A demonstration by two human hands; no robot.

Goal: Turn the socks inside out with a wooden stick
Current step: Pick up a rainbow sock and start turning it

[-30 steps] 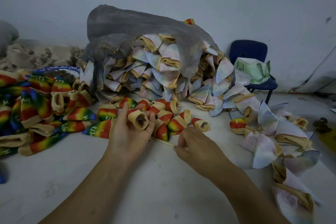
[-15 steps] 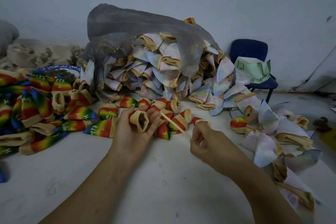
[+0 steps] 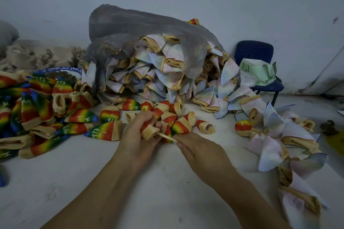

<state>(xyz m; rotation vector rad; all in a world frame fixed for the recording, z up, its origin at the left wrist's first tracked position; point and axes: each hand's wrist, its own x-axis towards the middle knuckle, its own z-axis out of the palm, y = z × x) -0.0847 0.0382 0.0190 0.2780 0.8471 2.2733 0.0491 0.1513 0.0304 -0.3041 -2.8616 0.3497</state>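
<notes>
Our left hand (image 3: 136,135) curls its fingers round a rainbow sock (image 3: 149,130) and holds it just above the white table (image 3: 167,188), with the tan cuff turned toward us. Our right hand (image 3: 202,152) pinches the near end of the wooden stick (image 3: 166,137) between thumb and fingertips, and the far end goes into the cuff opening. Behind, a grey plastic bag (image 3: 141,28) spills pale socks (image 3: 167,72), and a heap of rainbow socks (image 3: 37,109) lies at the left.
</notes>
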